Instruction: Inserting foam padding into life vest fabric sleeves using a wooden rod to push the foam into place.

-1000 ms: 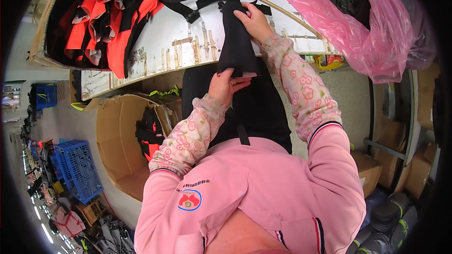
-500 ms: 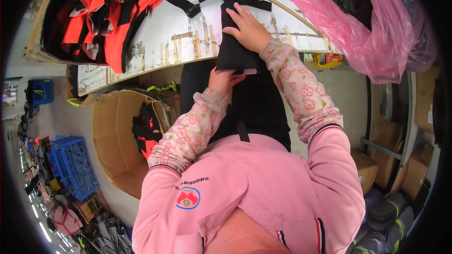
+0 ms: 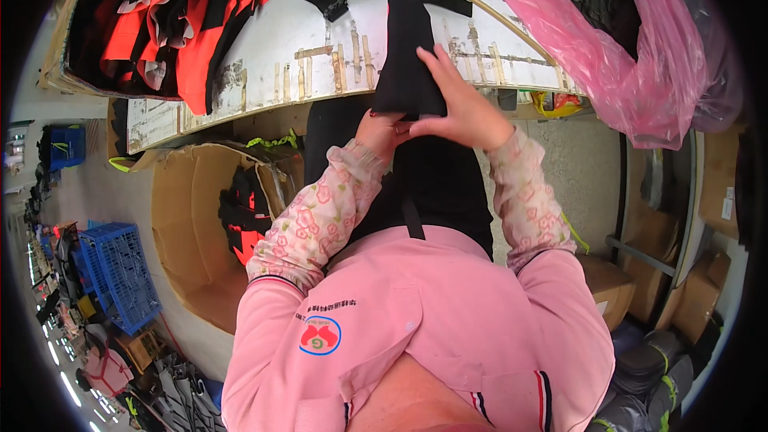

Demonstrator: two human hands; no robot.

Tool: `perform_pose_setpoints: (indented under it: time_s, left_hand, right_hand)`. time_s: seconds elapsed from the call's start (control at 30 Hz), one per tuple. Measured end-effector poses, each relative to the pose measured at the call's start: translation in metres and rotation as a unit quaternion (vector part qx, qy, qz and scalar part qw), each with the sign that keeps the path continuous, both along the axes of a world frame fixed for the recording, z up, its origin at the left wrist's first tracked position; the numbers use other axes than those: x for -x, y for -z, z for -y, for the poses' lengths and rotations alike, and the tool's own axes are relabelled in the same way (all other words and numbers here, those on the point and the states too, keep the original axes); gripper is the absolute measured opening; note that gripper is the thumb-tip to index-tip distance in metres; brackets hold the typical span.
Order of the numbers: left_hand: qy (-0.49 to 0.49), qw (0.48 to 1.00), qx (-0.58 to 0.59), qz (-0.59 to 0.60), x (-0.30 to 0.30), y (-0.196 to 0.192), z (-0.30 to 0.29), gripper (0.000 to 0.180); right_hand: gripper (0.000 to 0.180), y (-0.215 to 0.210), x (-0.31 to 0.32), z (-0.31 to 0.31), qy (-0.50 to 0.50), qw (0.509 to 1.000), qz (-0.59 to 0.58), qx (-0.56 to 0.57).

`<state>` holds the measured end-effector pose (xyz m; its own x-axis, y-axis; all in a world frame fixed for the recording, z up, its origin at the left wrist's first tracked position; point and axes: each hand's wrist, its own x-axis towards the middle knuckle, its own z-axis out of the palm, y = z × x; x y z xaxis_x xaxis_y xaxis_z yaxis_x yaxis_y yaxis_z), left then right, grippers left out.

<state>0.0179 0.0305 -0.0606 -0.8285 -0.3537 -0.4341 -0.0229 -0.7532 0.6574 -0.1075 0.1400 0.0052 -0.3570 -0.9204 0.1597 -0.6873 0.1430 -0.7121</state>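
A black tapered fabric piece point(image 3: 410, 64) lies over the near edge of the white table, its wide end toward me. Black straps and a buckle point(image 3: 336, 10) trail from its narrow far end. My left hand point(image 3: 381, 133) is closed at the wide end, with its fingers partly hidden beneath the fabric. On the right side of the piece, my right hand point(image 3: 464, 108) is open, fingers stretched out and thumb pointing toward the left hand. Its fingertips are at the fabric's right edge.
Orange and black pieces point(image 3: 192, 40) are heaped in a box at the far left of the worn white table point(image 3: 264, 72). Pink plastic sheeting point(image 3: 608, 72) hangs at the right. Below left stands an open cardboard box point(image 3: 188, 224); farther left is a blue crate point(image 3: 120, 272).
My right hand has slid from the upper part of the fabric piece down toward its near end, by my left hand. The piece has shifted slightly to the right.
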Motion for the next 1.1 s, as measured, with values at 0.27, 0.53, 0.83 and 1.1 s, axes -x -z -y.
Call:
perform_pose_setpoints:
  time_s: [0.27, 0.53, 0.83, 1.1]
  left_hand:
    - [0.018, 1.000, -0.006, 0.025, 0.003, 0.005, -0.005, 0.028]
    - [0.102, 0.994, -0.045, 0.005, -0.007, 0.004, 0.005, 0.044]
    - [0.023, 0.998, -0.049, -0.038, -0.001, 0.025, -0.012, 0.039]
    - [-0.006, 1.000, 0.023, -0.017, 0.012, 0.026, -0.019, 0.039]
  right_hand:
    - [0.067, 0.023, -0.022, 0.009, 0.154, 0.987, 0.015, 0.036]
    - [0.067, 0.027, -0.022, 0.012, 0.154, 0.987, 0.004, 0.044]
    - [0.071, 0.029, -0.023, 0.013, 0.172, 0.984, 0.019, 0.029]
    - [0.070, 0.028, -0.022, 0.010, 0.162, 0.987, -0.001, 0.002]
